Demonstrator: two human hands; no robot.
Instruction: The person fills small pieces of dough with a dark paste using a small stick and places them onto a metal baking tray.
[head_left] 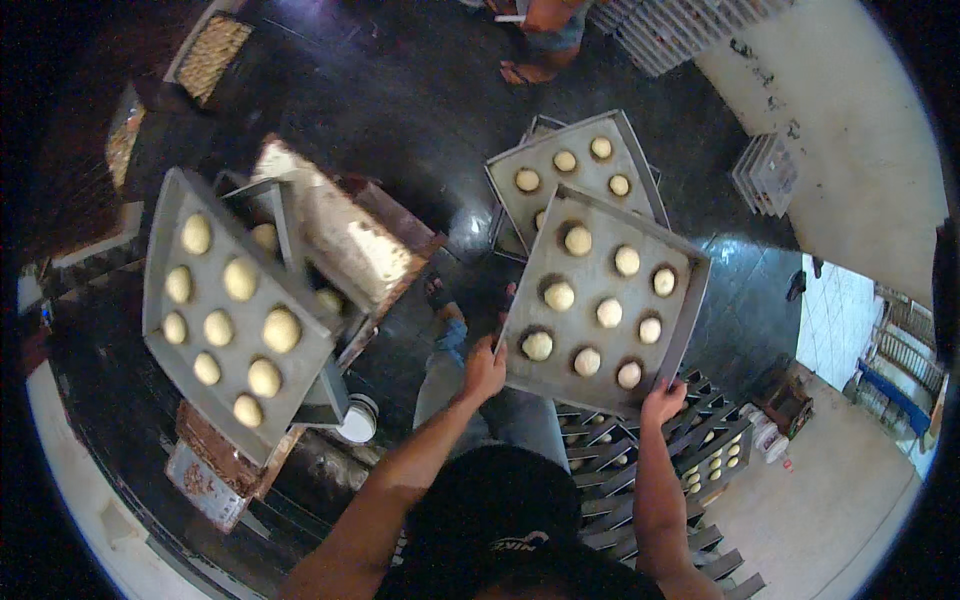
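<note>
A square metal baking tray [594, 280] is held out in front of me, slightly tilted, with several round pale dough balls [610, 312] in rows on it. My left hand [485, 370] grips its left edge near the close corner. At the near right corner, my right hand [663, 402] is closed on the rim. Partly hidden behind the held tray, another tray of dough balls [583, 182] tops a stack lying at an angle. To my left, a tray with larger dough balls [207, 290] rests on a pile of trays.
A worn, whitish-topped wooden surface [335, 215] stands beside the left pile, and a white round container [358, 420] sits below it. Crisscrossed trays [610, 490] are stacked close at my right. Another person [550, 35] is at the far side. Pale crates [765, 175] stand by the right wall.
</note>
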